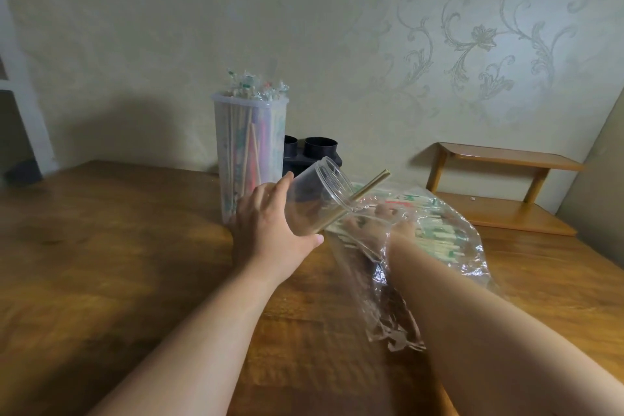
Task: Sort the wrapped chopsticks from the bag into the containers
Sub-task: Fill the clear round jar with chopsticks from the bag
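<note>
My left hand (266, 223) grips a clear round jar (320, 199), tilted with its mouth up and to the right. A pair of chopsticks (366, 191) sticks out of the jar's mouth. My right hand (388, 224) is inside a clear plastic bag (418, 267) that lies on the wooden table (118, 263), among several wrapped chopsticks (439, 233). Seen through the plastic, its fingers are blurred, and I cannot tell if they hold anything. Behind the jar stands a tall translucent container (250, 152) packed with upright wrapped chopsticks.
A black holder with two round openings (314, 152) sits behind the tall container against the wallpapered wall. A low wooden shelf unit (499, 189) stands past the table's far right corner.
</note>
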{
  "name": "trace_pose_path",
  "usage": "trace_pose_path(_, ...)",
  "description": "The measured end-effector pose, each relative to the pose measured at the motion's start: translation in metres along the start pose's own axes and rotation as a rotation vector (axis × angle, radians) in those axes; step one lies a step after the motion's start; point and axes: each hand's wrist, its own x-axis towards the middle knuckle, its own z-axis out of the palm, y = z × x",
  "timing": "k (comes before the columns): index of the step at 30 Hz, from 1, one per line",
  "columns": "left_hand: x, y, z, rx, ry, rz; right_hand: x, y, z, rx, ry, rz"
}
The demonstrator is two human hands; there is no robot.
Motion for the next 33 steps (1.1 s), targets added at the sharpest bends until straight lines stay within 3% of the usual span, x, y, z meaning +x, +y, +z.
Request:
trace_pose_path(8, -0.002, 0.001, -0.005, 0.002, -0.013, -0.007, -0.023, 0.006, 0.008, 0.101, 0.005, -0.013)
trace_pose_path(13, -0.005, 0.004, -0.010, 0.006, -0.016, 0.007, -0.066, 0.003, 0.005, 0.037, 0.072, -0.112)
trace_pose_path(18, -0.009, 0.007, -0.017, 0.003, 0.014, 0.017, -0.082, 0.003, -0.003, 0.183, -0.017, -0.161)
trace_pose_path(21, -0.011, 0.007, -0.018, 0.005, 0.014, 0.019, -0.092, 0.004, -0.008, 0.150, -0.080, -0.192)
trace_pose_path(28, -0.015, 0.007, -0.015, -0.023, 0.008, -0.008, -0.094, 0.017, -0.008, 0.311, -0.066, -0.179)
trace_pose_path(33, -0.017, 0.008, -0.014, -0.021, 0.000, -0.004, -0.106, 0.021, -0.028, 0.257, -0.053, -0.198)
